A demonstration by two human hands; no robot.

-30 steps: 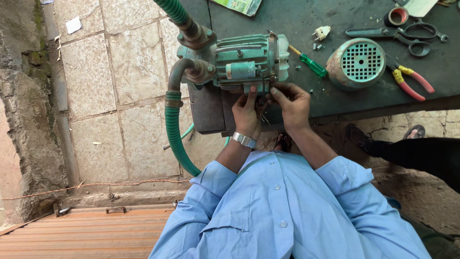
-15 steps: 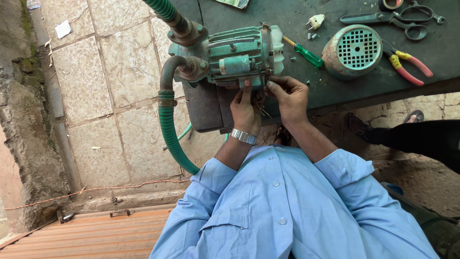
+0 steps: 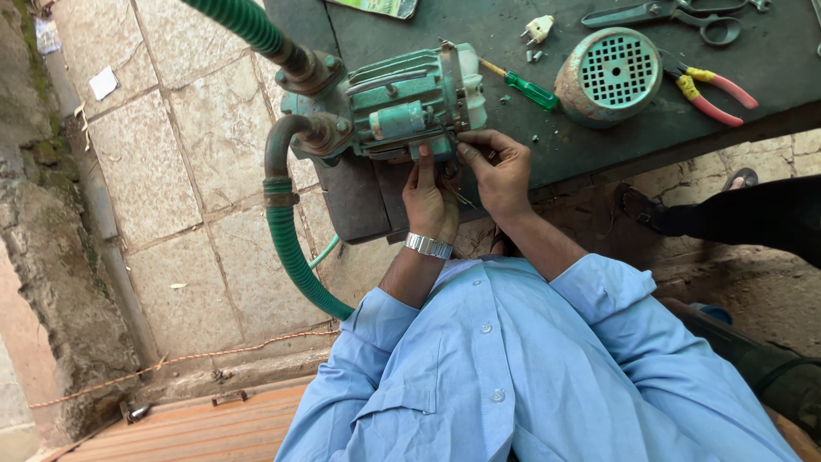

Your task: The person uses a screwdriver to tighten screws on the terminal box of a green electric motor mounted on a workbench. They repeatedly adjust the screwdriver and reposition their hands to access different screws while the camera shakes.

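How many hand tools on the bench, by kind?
Screwdriver, green handle: 1
Pliers, red and yellow grips: 1
Scissors, dark: 1
Total: 3
Both hands, left hand and right hand, are at the green pump motor, not on any tool.

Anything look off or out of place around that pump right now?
Yes. The pump's fan cover is off and lies apart on the table, and small screws lie loose near the green screwdriver. Both hands, left and right, work at thin wires beneath the motor. Nothing looks spilled.
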